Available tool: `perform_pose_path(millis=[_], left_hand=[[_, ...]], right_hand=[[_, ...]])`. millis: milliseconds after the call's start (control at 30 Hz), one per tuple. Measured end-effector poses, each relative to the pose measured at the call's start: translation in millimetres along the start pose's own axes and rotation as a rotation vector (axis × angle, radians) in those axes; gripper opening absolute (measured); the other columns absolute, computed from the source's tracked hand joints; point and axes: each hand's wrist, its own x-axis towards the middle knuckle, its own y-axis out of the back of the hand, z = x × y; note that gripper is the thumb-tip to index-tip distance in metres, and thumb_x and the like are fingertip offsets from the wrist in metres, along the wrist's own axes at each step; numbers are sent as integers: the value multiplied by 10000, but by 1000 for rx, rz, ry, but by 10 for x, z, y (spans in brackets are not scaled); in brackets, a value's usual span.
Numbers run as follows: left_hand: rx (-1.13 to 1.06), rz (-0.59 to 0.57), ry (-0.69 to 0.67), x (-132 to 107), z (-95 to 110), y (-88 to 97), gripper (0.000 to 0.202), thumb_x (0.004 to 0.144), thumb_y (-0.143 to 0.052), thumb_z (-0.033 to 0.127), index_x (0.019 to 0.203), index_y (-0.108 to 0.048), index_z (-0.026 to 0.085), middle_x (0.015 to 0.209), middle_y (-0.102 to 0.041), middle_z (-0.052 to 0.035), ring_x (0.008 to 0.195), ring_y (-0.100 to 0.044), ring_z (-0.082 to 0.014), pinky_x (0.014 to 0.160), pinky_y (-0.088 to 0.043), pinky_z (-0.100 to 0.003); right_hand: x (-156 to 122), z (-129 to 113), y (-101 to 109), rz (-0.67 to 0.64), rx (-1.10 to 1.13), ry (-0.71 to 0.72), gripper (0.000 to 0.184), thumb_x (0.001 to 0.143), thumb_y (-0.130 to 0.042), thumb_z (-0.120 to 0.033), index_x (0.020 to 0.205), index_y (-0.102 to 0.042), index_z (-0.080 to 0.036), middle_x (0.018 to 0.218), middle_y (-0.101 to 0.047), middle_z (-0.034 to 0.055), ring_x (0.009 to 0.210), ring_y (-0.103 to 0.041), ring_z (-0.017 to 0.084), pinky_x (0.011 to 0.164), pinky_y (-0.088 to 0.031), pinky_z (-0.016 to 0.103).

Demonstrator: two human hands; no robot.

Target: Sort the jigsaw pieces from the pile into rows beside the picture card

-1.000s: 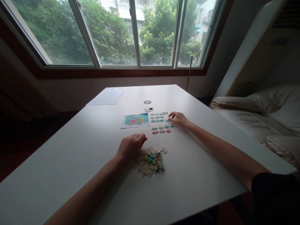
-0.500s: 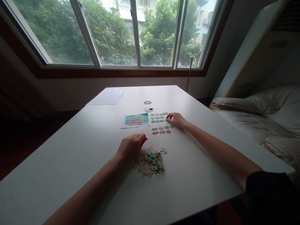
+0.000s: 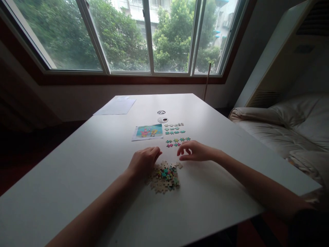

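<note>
On the white tabletop [image 3: 205, 192], see a near heap of tan-backed and coloured cardboard jigsaw pieces [image 3: 164, 176] left unsorted beside a curled bare left hand [image 3: 144, 159], impossible to tell if gripping. Beyond, note a bare right hand [image 3: 194, 151] with fingers parted, apparently empty, perhaps hiding part of the rows of green, yellow and pink pieces [image 3: 177, 132] already laid beside a blue printed sheet [image 3: 149, 131].

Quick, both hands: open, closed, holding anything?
Left hand: curled closed beside the puzzle pile; whether it holds anything cannot be told.
Right hand: open, nothing seen in it, near the laid-out pieces.
</note>
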Motion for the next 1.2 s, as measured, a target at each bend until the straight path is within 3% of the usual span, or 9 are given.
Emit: perform_pose_path(millis=[133, 367, 667, 933, 1033, 1200], left_hand=[[-7, -2, -9, -1, 21, 0, 256, 889, -385, 324, 709, -506, 187, 661, -598, -5, 558, -520, -123, 506, -302, -220], [0, 13, -34, 7, 70, 72, 291, 894, -359, 314, 670, -480, 175, 618, -566, -8, 525, -478, -120, 494, -287, -229], [-98, 30, -189, -19, 153, 165, 309, 878, -358, 269, 603, -455, 169, 553, -485, 6, 515, -416, -112, 490, -274, -227], [-402, -68, -48, -34, 294, 167, 222, 843, -449, 282, 669, -535, 173, 607, -539, 19, 528, -447, -93, 520, -334, -204], [-548, -82, -5, -23, 349, 158, 161, 820, -496, 288, 746, -586, 177, 652, -584, 15, 541, -472, -88, 529, -357, -193], [-686, -26, 63, 12, 392, 200, 187, 811, -516, 292, 726, -612, 156, 602, -584, 17, 508, -446, -76, 521, -361, -184]], right_hand=[[-127, -147, -125, -51, 3, 11, 287, 742, -615, -363, 975, -633, -196, 821, -577, 23, 603, -489, 67, 591, -417, 193], [-111, -154, -196, 26, -145, -20, 198, 763, -598, -316, 907, -644, -189, 805, -582, 26, 623, -509, 75, 601, -413, 193], [-106, -90, -240, 185, -251, 8, 189, 835, -470, -208, 866, -649, -158, 818, -657, 55, 733, -578, 127, 701, -440, 243], [-60, -197, -299, 413, 80, -176, 197, 824, -504, -296, 831, -652, -168, 750, -661, 28, 660, -569, 109, 607, -439, 217], [-42, -264, -336, 426, 197, -190, 209, 817, -514, -315, 837, -652, -160, 763, -661, 30, 679, -577, 115, 622, -449, 226], [-42, -314, -389, 396, 246, -176, 201, 802, -537, -319, 837, -655, -160, 760, -663, 31, 682, -576, 117, 623, -448, 231]])
